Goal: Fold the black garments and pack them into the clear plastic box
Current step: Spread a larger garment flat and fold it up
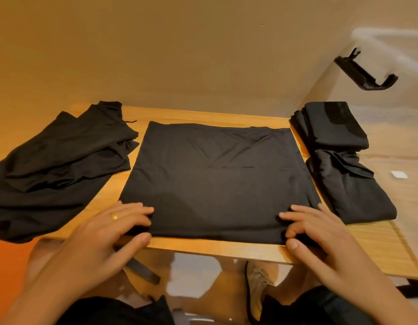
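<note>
Both hands grasp the near edge of the flat garment (pixel 215 184): the left hand (pixel 102 235) pinches its corner at 7 o'clock, fingers on top and thumb under the hem, and the right hand (pixel 320 235) pinches the corner at 5 o'clock in the same way. From that grip the cloth spreads away toward 12 o'clock. It is a near-square panel of thin, matte black fabric, smooth but for faint creases near its far edge. Its near hem runs 9 to 3 along the edge of the wooden table (pixel 203 248), so the coming fold probably carries this hem toward 12. Unfolded garments (pixel 58 165) lie slumped at 9 o'clock. Two folded stacks (pixel 344 184) sit at 3 o'clock, on the right hand's side, seemingly inside the clear plastic box (pixel 395 137), though its glare-washed walls leave that uncertain.
</note>
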`<state>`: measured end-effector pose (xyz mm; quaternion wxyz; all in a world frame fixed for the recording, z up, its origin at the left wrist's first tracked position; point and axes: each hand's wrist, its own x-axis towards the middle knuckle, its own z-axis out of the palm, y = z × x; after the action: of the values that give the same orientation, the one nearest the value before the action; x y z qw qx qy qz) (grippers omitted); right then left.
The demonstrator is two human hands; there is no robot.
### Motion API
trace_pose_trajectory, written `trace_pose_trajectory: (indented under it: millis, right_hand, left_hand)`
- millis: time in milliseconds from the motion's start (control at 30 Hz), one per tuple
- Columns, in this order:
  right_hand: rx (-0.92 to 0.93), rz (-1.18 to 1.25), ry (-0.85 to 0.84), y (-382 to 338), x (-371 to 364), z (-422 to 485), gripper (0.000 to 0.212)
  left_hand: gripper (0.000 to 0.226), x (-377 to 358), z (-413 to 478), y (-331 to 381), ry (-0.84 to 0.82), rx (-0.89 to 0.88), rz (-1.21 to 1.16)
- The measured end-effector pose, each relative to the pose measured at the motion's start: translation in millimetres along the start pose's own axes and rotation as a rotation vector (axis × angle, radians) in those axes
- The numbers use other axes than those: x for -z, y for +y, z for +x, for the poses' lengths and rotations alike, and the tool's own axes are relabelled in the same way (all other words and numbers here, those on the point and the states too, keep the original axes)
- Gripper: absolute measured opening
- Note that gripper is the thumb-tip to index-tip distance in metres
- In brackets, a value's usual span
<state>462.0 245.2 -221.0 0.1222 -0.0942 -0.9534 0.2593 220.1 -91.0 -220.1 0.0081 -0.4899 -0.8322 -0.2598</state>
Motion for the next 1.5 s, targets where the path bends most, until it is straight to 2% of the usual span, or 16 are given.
trace_pose_trajectory:
  millis: [100, 167, 367, 500, 667, 900, 1033, 1133, 1233, 1333, 1500]
  right_hand:
    - [0.030, 0.013, 0.050, -16.5, -2.8, 25.3, 0.024]
    - [0.040, -0.013, 0.030, -29.5, -10.9, 47.4, 0.035]
    - [-0.048, -0.237, -0.235, -54.8, -51.5, 68.4, 0.062]
    - [-0.105, -0.319, -0.269, -49.1, -54.6, 52.5, 0.059]
    - [-0.188, -0.382, -0.287, -38.5, -43.1, 40.9, 0.058]
    - [-0.246, -0.375, -0.277, -29.7, -35.3, 27.6, 0.061]
    - [-0.301, -0.396, -0.327, -26.3, -25.0, 24.5, 0.068]
    - [-0.277, -0.382, -0.393, -26.2, -8.7, 26.9, 0.075]
    - [-0.178, -0.254, -0.309, -34.9, 13.0, 44.1, 0.074]
    - [-0.084, -0.193, -0.147, -41.2, 14.3, 89.6, 0.066]
    - [-0.093, -0.300, -0.271, -23.6, -29.3, 189.7, 0.062]
  left_hand:
    - [0.043, -4.7, 25.2, 21.4, 0.019, 0.011, -0.028]
    - [0.050, -14.0, 46.4, 31.9, -0.065, 0.046, -0.012]
    - [0.068, -42.6, 72.0, 26.6, -0.330, 0.136, 0.226]
    - [0.067, -41.1, 59.2, 21.1, -0.377, 0.163, 0.299]
    - [0.064, -37.2, 51.5, 13.5, -0.323, 0.215, 0.284]
    - [0.068, -19.6, 32.0, 0.0, -0.345, 0.291, 0.282]
    - [0.072, -9.6, 23.5, -2.6, -0.408, 0.330, 0.274]
    - [0.077, 2.0, 26.2, -2.8, -0.506, 0.368, 0.261]
    - [0.082, 19.9, 45.8, 6.9, -0.535, 0.358, 0.261]
    - [0.078, 17.0, 89.1, 25.8, -0.384, 0.255, 0.252]
    - [0.061, -36.4, 193.3, 20.4, -0.341, 0.233, 0.187]
